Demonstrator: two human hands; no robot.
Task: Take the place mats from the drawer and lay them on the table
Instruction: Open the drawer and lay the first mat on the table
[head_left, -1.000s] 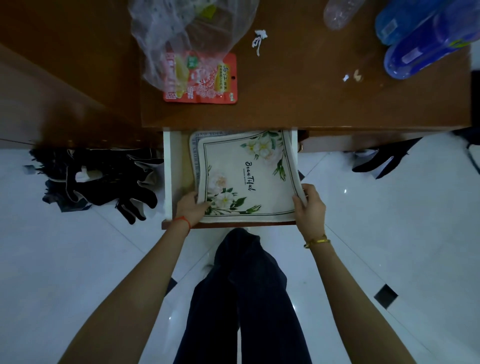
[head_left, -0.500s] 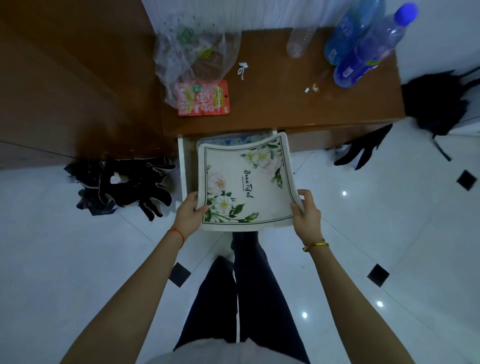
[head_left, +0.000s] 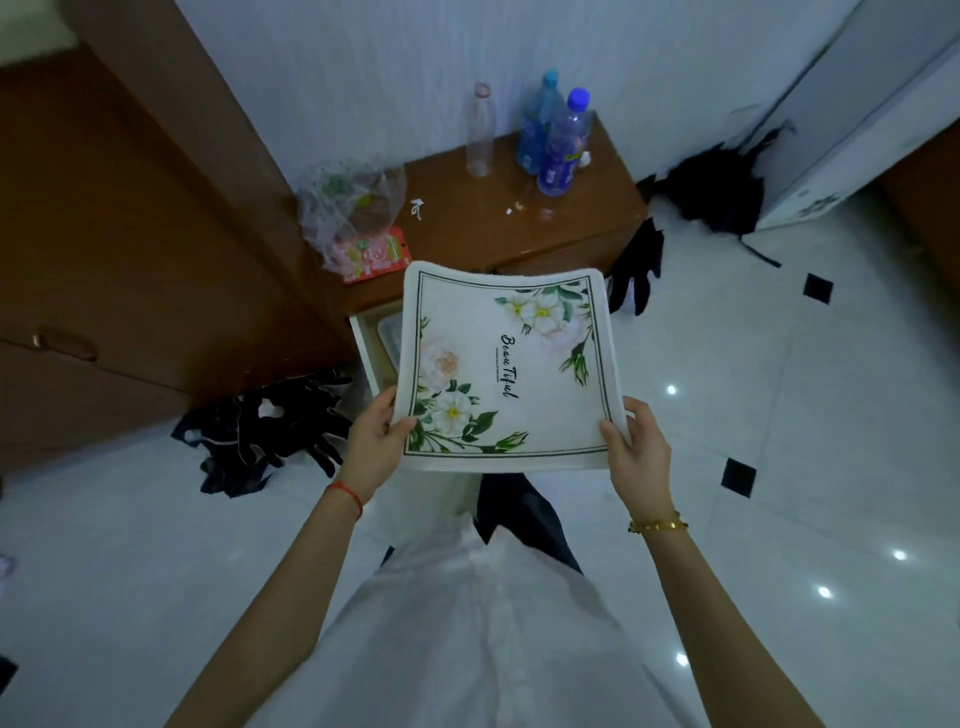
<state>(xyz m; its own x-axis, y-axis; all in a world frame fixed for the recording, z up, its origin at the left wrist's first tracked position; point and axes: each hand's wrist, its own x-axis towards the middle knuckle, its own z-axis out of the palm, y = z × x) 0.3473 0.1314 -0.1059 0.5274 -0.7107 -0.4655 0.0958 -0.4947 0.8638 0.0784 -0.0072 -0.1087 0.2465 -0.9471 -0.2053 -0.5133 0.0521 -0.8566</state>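
A white place mat (head_left: 514, 364) with a black border, printed flowers and the word "Beautiful" is held flat in the air in front of me. My left hand (head_left: 375, 441) grips its near left corner and my right hand (head_left: 635, 448) grips its near right corner. Under the mat's left side the white drawer (head_left: 366, 345) stands open below the brown table (head_left: 519, 228). Something pale lies in the drawer, mostly hidden by the mat.
On the table stand a clear bottle (head_left: 479, 132) and two blue bottles (head_left: 558, 143); a plastic bag (head_left: 350, 218) lies over a red snack packet (head_left: 382, 257). Dark clothing (head_left: 270, 426) lies on the floor at left, a black bag (head_left: 711, 195) at right. Brown cabinets fill the left.
Both hands have lifted the mat out of the drawer and raised it toward me. My view has pulled back and up, so the whole table and wall show.
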